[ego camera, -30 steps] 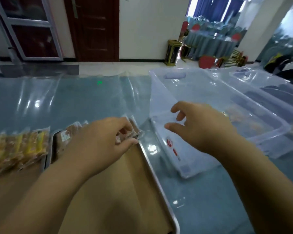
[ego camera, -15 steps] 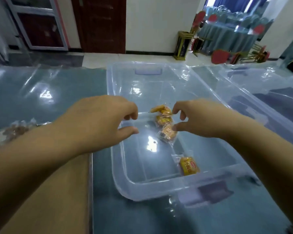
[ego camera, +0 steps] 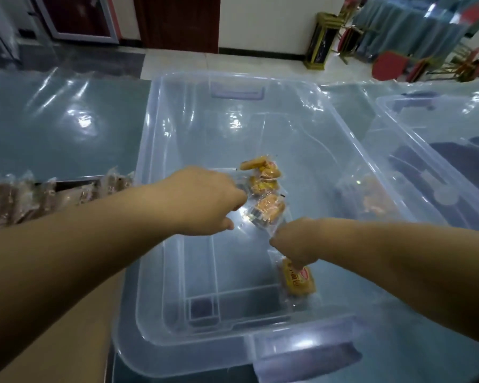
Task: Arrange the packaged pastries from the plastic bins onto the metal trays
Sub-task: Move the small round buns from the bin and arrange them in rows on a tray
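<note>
A clear plastic bin (ego camera: 150,150) stands in front of me with a few yellow packaged pastries in it. A cluster of them (ego camera: 263,183) lies mid-bin, and a single yellow pastry (ego camera: 299,283) lies nearer the front. My left hand (ego camera: 202,200) reaches into the bin. Its thumb and fingers are apart at the edge of the nearest cluster packet (ego camera: 267,208). My right hand (ego camera: 293,241) points down, its fingertips pinching the top of the single pastry. The metal tray (ego camera: 67,185) lies at the left with wrapped brown pastries (ego camera: 11,197) along its far edge.
A second clear bin (ego camera: 437,139) stands to the right, with a blurred orange packet (ego camera: 374,200) showing through the walls between the two bins. The table has a glossy teal plastic cover (ego camera: 61,128). Red chairs (ego camera: 390,67) and a doorway lie beyond.
My view swung right from the tray to the bin. My left hand left the packet on the tray, and both hands moved down into the bin onto the yellow pastries.
</note>
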`<state>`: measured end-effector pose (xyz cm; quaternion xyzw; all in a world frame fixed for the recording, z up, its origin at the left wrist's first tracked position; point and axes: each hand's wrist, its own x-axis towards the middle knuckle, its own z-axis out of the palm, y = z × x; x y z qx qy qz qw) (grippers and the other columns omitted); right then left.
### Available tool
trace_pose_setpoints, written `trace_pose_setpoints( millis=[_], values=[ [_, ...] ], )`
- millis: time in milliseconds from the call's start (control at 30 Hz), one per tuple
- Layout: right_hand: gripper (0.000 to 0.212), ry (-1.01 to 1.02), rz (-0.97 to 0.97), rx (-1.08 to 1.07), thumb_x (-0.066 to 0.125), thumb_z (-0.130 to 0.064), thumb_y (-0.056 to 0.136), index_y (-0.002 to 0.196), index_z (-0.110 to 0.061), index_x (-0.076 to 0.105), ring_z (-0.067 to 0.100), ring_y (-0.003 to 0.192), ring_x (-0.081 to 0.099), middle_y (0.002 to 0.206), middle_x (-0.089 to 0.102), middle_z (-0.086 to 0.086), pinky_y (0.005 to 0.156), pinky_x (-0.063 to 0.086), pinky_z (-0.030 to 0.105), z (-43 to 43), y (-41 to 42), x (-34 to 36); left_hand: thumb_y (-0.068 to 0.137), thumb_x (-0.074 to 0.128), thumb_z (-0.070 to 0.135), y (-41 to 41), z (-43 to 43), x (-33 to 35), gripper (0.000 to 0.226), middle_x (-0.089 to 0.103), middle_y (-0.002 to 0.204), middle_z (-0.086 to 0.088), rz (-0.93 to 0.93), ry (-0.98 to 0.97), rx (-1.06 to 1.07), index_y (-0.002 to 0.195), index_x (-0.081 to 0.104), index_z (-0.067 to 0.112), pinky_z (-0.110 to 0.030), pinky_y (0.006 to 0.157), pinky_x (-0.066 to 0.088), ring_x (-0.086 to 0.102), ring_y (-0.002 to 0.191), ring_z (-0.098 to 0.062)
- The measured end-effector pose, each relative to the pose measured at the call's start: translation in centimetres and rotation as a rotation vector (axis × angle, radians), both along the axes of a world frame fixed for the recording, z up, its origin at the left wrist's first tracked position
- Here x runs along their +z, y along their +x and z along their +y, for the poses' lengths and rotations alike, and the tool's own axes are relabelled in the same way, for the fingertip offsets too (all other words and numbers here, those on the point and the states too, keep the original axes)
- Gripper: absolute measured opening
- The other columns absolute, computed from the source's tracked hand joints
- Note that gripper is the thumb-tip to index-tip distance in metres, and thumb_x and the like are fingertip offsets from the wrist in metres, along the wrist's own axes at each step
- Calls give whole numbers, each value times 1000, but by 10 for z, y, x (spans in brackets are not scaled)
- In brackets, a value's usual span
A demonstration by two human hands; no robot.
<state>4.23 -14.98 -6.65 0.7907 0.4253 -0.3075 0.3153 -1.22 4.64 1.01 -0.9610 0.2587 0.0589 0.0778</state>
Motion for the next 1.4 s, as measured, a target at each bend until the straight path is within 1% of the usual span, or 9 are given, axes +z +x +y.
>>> trace_pose_setpoints(
  millis=[367, 533, 667, 800, 933, 1033, 1100, 1267, 1400],
  values=[
    [67, -47, -17, -142, 72, -23, 79, 134, -6, 39, 36, 117, 46, 131, 44, 17, 95, 41, 47, -12, -8, -44, 91, 46, 46, 2, -3, -10, 36, 55, 118, -1, 260, 46, 38, 119, 46, 23, -34, 80, 46, 55, 102, -22],
    [42, 124, -49, -282, 61, -23, 86, 124, -10, 48, 26, 100, 55, 121, 53, 10, 80, 47, 36, -5, 22, -17, 90, 47, 49, 8, -3, -2, 39, 54, 116, 1, 294, 86, 16, 121, 44, 25, -30, 69, 38, 55, 99, -21],
    [31, 225, -109, -447, 63, -32, 84, 108, -16, 54, 18, 74, 53, 86, 56, -1, 56, 40, 26, 11, 58, 13, 89, 53, 45, 41, -10, 9, 23, 42, 83, 5, 309, 228, 83, 95, 44, 24, -30, 57, 33, 48, 80, -22],
    [18, 227, -121, -547, 59, -22, 87, 103, -14, 57, 22, 83, 53, 100, 61, 4, 71, 44, 32, 26, 74, 11, 92, 52, 23, 97, -27, 1, 21, 43, 77, 0, 197, 254, 131, 111, 55, 18, -29, 45, 28, 46, 65, -20],
    [30, 257, -87, -668, 57, -19, 89, 117, -12, 52, 29, 109, 52, 119, 55, 8, 92, 45, 39, 27, 79, -5, 91, 46, 11, 140, -43, -23, 49, 34, 71, 0, 252, 188, 212, 139, 38, 23, -35, 63, 37, 39, 62, -21],
    [51, 296, -103, -668, 55, -22, 90, 135, -11, 36, 33, 123, 36, 135, 37, 14, 101, 37, 46, 17, 84, -13, 89, 48, 6, 160, -49, -53, 60, 52, 103, -7, 316, 33, 320, 143, 28, 26, -41, 80, 41, 52, 93, -29],
    [61, 282, -67, -702, 57, -25, 89, 141, -10, 27, 33, 126, 32, 138, 32, 15, 104, 35, 47, 13, 88, -19, 88, 51, 7, 170, -51, -74, 65, 41, 130, -10, 310, -36, 343, 143, 23, 27, -46, 88, 42, 45, 115, -35],
    [63, 304, 19, -771, 59, -25, 89, 141, -11, 26, 32, 125, 36, 137, 35, 14, 102, 37, 43, 12, 93, -31, 84, 64, 27, 188, -55, -114, 74, 8, 150, -3, 252, -58, 204, 137, 17, 49, -50, 89, 44, 30, 123, -38],
    [45, 219, 37, -727, 60, -25, 88, 129, -10, 47, 28, 111, 51, 123, 49, 12, 93, 47, 39, 10, 92, -29, 77, 66, 42, 193, -54, -135, 81, -7, 150, 1, 226, -69, 175, 134, 10, 54, -51, 88, 45, 24, 126, -42]
  ],
)
